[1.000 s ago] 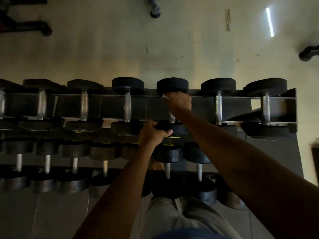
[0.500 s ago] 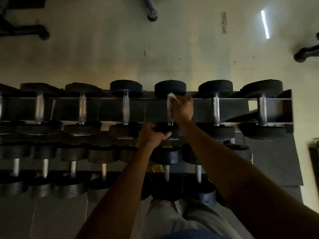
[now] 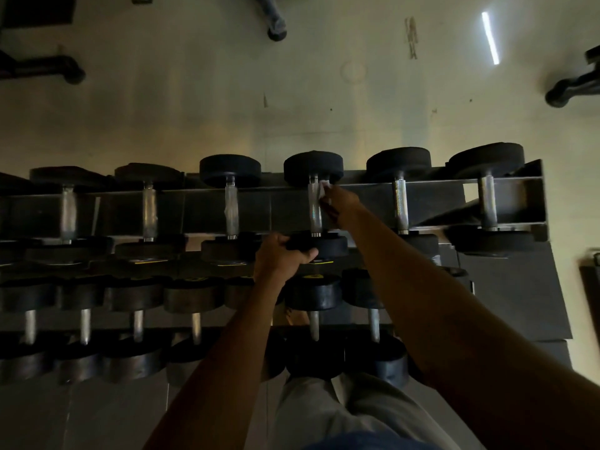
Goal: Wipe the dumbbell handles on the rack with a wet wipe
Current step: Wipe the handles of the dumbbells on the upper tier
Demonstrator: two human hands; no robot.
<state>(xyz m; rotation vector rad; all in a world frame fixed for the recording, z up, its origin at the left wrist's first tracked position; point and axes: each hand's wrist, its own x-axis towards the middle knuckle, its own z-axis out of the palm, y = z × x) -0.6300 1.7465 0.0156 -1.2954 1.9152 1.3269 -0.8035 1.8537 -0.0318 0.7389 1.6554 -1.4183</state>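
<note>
On the rack [image 3: 357,185], right hand [image 3: 341,203] presses wipe [image 3: 324,188] against handle [image 3: 314,206].

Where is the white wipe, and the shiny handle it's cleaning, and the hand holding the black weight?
wet wipe [image 3: 323,186], head view, its white top edge.
dumbbell handle [image 3: 314,206], head view, middle of the bare metal.
left hand [image 3: 279,258], head view, its knuckles.

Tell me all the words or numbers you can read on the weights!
None can be read.
Yellow marks on the near end of the dumbbell that the left hand grips: too blurred to read.
Yellow marks on the dumbbells beside it and on the lower row: too small and dark.
</note>
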